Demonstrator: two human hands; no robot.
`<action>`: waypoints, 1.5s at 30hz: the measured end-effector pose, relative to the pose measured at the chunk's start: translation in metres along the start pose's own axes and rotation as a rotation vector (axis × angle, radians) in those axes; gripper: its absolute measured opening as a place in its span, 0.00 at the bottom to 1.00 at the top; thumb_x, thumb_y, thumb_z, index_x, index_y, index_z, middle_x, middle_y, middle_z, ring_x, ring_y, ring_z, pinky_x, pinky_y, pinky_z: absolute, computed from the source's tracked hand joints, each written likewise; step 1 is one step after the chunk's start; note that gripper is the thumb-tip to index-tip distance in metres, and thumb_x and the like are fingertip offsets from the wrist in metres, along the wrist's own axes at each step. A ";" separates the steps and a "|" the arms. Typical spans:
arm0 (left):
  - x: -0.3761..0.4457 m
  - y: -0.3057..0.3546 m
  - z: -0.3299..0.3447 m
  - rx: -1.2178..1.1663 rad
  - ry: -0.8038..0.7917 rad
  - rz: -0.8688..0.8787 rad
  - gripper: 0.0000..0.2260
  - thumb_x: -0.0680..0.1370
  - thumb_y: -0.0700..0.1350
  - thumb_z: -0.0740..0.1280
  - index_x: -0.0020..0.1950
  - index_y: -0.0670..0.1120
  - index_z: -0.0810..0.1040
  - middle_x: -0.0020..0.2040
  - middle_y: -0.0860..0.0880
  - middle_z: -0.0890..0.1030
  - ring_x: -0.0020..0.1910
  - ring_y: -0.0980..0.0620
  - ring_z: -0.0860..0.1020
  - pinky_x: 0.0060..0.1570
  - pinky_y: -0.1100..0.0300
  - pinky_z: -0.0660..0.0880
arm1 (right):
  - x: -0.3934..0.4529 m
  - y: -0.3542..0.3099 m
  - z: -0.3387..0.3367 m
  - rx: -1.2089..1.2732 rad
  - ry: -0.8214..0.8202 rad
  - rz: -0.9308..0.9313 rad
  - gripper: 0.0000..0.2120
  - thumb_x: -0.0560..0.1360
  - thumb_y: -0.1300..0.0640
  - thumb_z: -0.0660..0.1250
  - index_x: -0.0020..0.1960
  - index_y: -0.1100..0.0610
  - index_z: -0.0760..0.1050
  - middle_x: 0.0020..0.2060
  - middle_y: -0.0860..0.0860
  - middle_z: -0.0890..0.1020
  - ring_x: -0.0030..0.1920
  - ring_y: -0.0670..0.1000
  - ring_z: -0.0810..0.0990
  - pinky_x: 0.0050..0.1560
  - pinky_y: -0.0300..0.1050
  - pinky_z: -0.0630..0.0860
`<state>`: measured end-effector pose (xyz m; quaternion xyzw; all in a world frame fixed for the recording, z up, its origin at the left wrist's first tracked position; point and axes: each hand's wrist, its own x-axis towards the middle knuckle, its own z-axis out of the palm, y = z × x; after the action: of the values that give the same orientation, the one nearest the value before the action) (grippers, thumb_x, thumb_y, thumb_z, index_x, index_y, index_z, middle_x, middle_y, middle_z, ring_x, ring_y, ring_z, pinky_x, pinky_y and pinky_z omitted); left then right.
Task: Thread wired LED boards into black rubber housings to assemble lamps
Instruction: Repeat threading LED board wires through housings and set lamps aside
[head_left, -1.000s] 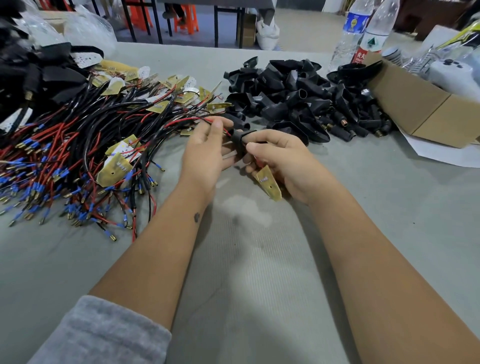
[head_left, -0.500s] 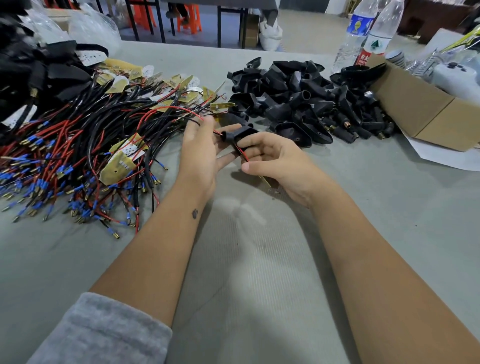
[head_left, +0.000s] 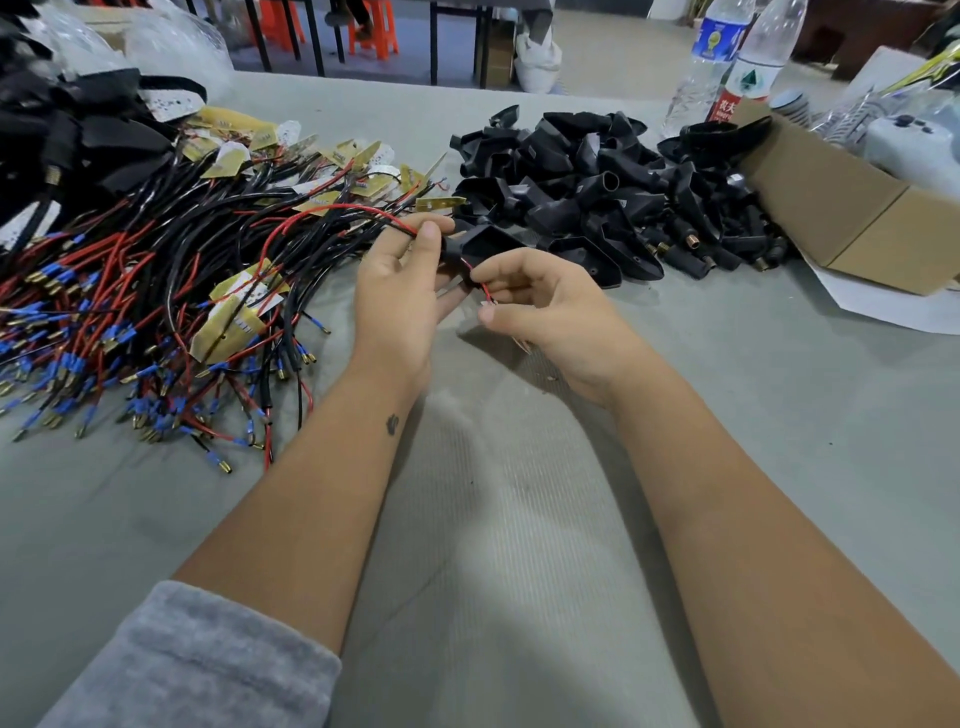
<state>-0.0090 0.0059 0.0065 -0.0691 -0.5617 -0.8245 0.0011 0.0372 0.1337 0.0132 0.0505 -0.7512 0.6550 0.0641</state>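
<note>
Over the middle of the grey table, a black rubber housing (head_left: 488, 241) sits between my two hands. My left hand (head_left: 400, 291) pinches the red and black wires (head_left: 332, 210) where they come out of the housing's narrow end. These wires loop away to the left. A short piece of red wire runs from the housing down to my right hand (head_left: 550, 312). That hand curls round the LED board (head_left: 522, 345), and only the board's tip shows below the palm.
A heap of wired LED boards (head_left: 156, 301) with blue-sleeved terminals lies left. A pile of loose black housings (head_left: 597, 202) lies behind the hands. A cardboard box (head_left: 857, 218) and two water bottles (head_left: 727, 67) stand at the right, with black assembled lamps (head_left: 78, 140) far left.
The wires have been drawn further through the housing to the left. The yellow board, plainly visible a second ago, is now tucked under my right hand, close to the housing's mouth.
</note>
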 end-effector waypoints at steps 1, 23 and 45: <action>0.000 0.000 0.000 -0.006 0.005 0.012 0.10 0.84 0.42 0.58 0.47 0.49 0.76 0.51 0.44 0.80 0.52 0.40 0.80 0.53 0.51 0.80 | 0.001 0.000 0.001 -0.005 0.035 0.017 0.15 0.70 0.72 0.72 0.52 0.57 0.78 0.43 0.52 0.76 0.43 0.45 0.75 0.45 0.37 0.75; 0.003 -0.003 0.000 -0.107 -0.048 -0.121 0.11 0.84 0.49 0.57 0.52 0.50 0.78 0.47 0.46 0.84 0.47 0.49 0.84 0.47 0.55 0.81 | 0.004 0.005 -0.005 -0.042 0.282 0.141 0.10 0.73 0.65 0.67 0.48 0.52 0.71 0.40 0.49 0.80 0.29 0.46 0.75 0.32 0.41 0.70; 0.002 -0.004 -0.001 -0.013 -0.135 -0.110 0.12 0.84 0.43 0.56 0.48 0.47 0.78 0.46 0.48 0.84 0.44 0.50 0.83 0.49 0.53 0.81 | 0.004 0.007 -0.007 -0.374 0.567 -0.014 0.16 0.66 0.50 0.78 0.47 0.49 0.73 0.46 0.46 0.77 0.47 0.45 0.74 0.46 0.38 0.71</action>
<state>-0.0117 0.0061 0.0029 -0.0938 -0.5582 -0.8202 -0.0826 0.0327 0.1418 0.0078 -0.1410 -0.8104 0.4932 0.2832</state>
